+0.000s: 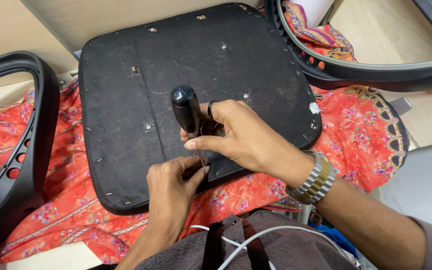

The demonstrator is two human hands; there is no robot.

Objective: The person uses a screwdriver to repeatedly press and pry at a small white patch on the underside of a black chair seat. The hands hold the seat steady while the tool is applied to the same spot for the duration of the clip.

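Observation:
A black chair seat pad [126, 105] lies upside down, its fabric underside dotted with staples and screw holes. My right hand [241, 137], with a dark ring and a metal wristwatch, grips a screwdriver with a black handle [186, 111]; the shaft points down at the pad's near edge. My left hand [171, 187] pinches the fabric at the near edge, right beside the screwdriver's tip. The tip itself is hidden between my fingers.
The pad rests on a red floral cloth [71, 210]. A black plastic armrest [18, 150] lies at the left. Another black chair part with a grey rim [376, 70] lies at the upper right. Light wooden boards [386, 30] sit behind. A white cable [246, 242] crosses my lap.

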